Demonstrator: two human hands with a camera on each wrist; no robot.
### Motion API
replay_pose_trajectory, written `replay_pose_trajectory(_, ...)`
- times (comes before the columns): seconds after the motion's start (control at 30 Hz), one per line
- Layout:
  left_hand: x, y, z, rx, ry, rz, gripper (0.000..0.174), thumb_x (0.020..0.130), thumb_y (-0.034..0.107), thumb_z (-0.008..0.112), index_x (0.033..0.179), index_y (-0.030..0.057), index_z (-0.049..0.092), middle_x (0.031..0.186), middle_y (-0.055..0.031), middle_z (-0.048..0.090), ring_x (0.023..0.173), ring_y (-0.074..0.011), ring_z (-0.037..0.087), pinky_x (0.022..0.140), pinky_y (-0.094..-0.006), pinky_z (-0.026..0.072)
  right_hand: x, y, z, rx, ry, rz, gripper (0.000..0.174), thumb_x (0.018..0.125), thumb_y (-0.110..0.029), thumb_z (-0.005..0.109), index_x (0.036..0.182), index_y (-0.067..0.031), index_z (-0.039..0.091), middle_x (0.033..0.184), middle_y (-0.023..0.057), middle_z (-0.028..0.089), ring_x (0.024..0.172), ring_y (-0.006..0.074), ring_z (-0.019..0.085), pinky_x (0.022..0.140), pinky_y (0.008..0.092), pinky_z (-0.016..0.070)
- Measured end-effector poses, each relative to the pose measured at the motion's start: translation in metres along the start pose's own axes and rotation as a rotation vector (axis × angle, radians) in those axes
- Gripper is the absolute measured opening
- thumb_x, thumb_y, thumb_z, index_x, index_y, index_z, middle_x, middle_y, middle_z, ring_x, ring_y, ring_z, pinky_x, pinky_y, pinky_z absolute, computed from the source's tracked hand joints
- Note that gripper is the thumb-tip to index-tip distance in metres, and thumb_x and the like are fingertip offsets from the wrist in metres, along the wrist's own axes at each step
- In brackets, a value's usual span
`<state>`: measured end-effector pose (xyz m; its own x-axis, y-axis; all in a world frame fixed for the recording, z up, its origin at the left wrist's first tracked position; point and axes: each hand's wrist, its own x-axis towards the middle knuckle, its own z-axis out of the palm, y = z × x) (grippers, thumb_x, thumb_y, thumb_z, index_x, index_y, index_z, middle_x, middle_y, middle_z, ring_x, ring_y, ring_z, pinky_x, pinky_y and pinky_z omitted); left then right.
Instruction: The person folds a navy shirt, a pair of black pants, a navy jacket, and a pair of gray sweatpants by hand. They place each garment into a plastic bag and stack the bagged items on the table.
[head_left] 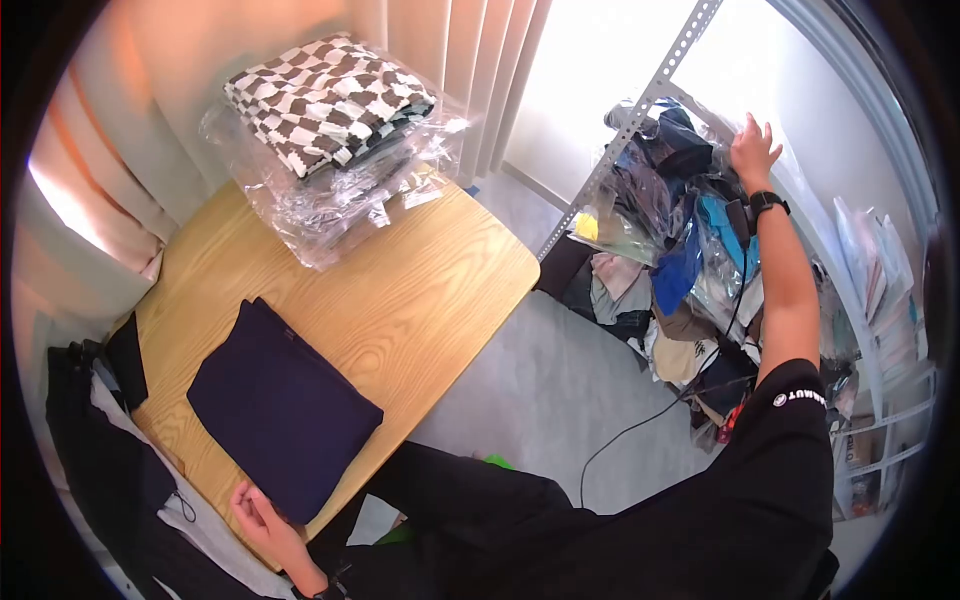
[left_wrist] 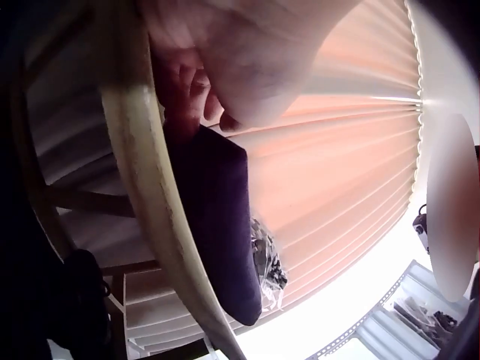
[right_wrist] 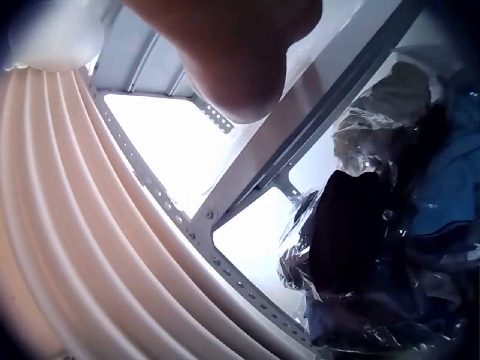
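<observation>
A folded navy garment (head_left: 285, 405) lies on the wooden table (head_left: 430, 300). My left hand (head_left: 265, 525) is beside its near lower corner at the table's edge, fingers loosely curled, fingertips right at the cloth. In the left wrist view the palm (left_wrist: 247, 60) looms above the table edge with the dark garment (left_wrist: 217, 217) just past it. Far to the right, my right hand (head_left: 755, 155) reaches out with fingers spread at the metal shelf, above a heap of bagged clothes (head_left: 690, 210). Part of that hand (right_wrist: 240, 75) overlaps the shelf beam (right_wrist: 277, 127) in the right wrist view.
Clear plastic bags with a brown-and-white checked folded cloth (head_left: 330, 100) on top are stacked at the table's back. A perforated metal upright (head_left: 630, 125) stands beside the clothes. A black cable (head_left: 640, 425) trails from the right wrist. A dark jacket (head_left: 110, 450) hangs at the left; curtains line the wall.
</observation>
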<state>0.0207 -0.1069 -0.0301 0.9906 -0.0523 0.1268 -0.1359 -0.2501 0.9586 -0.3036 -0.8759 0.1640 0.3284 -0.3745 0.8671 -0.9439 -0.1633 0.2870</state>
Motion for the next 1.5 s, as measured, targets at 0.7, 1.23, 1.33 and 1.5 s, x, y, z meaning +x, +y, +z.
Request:
replay_pose_trajectory(0.7, -0.008, 0.006, 0.006, 0.096, -0.013, 0.102, 0.02, 0.096, 0.015, 0.049, 0.108, -0.0007, 0.052, 0.094, -0.0067, 0.053, 0.086, -0.0136, 0.052, 0.078, -0.0256, 0.0416, 0.003, -0.015, -0.034, -0.109, -0.57, 0.097, 0.048, 0.084, -0.028, 0.054, 0.13, -0.0167, 0.05, 0.139, 0.0062, 0.044, 0.135, 0.0293, 0.03, 0.107, 0.0663, 0.0132)
replay_pose_trajectory(1.23, -0.009, 0.003, 0.008, 0.054, -0.019, 0.086, 0.025, 0.095, 0.016, 0.053, 0.113, -0.0009, 0.052, 0.097, -0.0082, 0.057, 0.088, -0.0145, 0.055, 0.079, -0.0267, 0.044, -0.045, 0.014, -0.045, -0.085, -0.106, -0.05, 0.025, 0.089, -0.022, 0.05, 0.112, -0.0207, 0.058, 0.119, -0.0008, 0.058, 0.119, 0.0186, 0.048, 0.103, 0.0671, 0.0125)
replay_pose_trajectory(1.33, -0.013, 0.015, 0.01, -0.013, -0.026, 0.045, 0.028, 0.093, 0.011, 0.055, 0.116, -0.0017, 0.049, 0.098, -0.0074, 0.059, 0.086, -0.0113, 0.056, 0.075, -0.0238, 0.045, -0.072, 0.048, -0.045, 0.333, 0.167, -0.033, 0.027, 0.09, -0.025, 0.053, 0.113, -0.0156, 0.062, 0.118, 0.0005, 0.061, 0.114, 0.0233, 0.053, 0.103, 0.0592, 0.0187)
replay_pose_trajectory(1.5, -0.01, 0.029, 0.013, -0.006, -0.064, 0.0, 0.04, 0.085, 0.014, 0.067, 0.117, 0.0013, 0.047, 0.088, -0.0053, 0.057, 0.066, -0.0078, 0.052, 0.056, -0.0196, 0.042, -0.122, 0.015, -0.175, 0.479, 0.355, -0.014, 0.023, 0.093, -0.011, 0.052, 0.114, -0.0039, 0.058, 0.114, 0.0085, 0.06, 0.106, 0.0249, 0.057, 0.101, 0.0419, 0.0362)
